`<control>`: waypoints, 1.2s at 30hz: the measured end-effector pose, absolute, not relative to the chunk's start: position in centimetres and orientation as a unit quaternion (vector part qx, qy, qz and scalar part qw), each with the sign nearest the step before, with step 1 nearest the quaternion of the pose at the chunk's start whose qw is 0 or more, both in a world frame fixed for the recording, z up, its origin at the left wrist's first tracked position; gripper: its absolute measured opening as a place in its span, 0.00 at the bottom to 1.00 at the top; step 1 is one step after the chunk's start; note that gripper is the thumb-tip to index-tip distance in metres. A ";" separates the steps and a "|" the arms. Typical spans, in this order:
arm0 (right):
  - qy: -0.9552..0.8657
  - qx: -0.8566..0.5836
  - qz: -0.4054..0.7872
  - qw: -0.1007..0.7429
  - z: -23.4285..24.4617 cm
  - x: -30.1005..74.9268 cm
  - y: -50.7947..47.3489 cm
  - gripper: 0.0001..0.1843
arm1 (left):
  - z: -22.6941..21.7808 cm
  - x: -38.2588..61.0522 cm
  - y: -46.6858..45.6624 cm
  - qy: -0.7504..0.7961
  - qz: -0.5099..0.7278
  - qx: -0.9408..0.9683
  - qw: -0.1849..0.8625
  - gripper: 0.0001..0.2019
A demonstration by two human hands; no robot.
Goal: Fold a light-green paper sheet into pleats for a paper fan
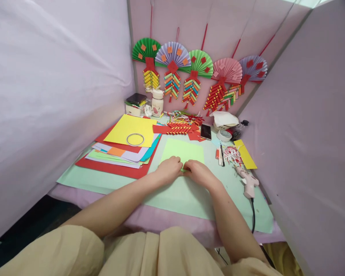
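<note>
A light green sheet of paper (185, 149) lies on the pale green table cover in front of me. Both hands are closed at its near edge, fingertips close together. My left hand (170, 168) pinches that edge from the left. My right hand (197, 171) pinches it from the right, with its fingers curled. The stretch of edge between the fingers is mostly hidden, so I cannot tell whether it is folded.
Left lies a stack of coloured paper (123, 124) with a ring (135, 140) on top. A glue gun (248, 182), a phone (206, 132) and a tape roll (224, 135) are on the right. Red paper firecrackers (179, 128) and a bottle (157, 103) stand behind; paper fans (200, 63) hang above.
</note>
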State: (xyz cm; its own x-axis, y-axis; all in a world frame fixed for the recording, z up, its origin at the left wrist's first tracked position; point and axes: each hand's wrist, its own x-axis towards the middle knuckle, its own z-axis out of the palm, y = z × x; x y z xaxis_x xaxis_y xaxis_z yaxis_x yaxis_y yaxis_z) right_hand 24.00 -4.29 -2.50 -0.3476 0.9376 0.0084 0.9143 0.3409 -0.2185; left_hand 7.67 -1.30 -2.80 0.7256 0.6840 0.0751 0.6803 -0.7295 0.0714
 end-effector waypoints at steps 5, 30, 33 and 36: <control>-0.824 -0.541 0.100 0.139 -3.3 25.0 -4.5 0.06 | -4.3 6.9 -0.7 0.325 0.104 0.940 0.013 0.11; -0.812 -0.524 -0.030 0.256 -4.8 24.5 -3.6 0.06 | -4.5 6.9 -0.4 0.367 0.173 0.910 -0.081 0.09; -0.809 -0.526 -0.037 0.261 -4.8 24.4 -3.6 0.07 | -4.5 6.9 -0.5 0.368 0.180 0.908 -0.089 0.07; -0.811 -0.520 -0.047 0.263 -4.5 24.3 -3.8 0.09 | -4.6 7.0 -0.6 0.367 0.187 0.906 -0.099 0.07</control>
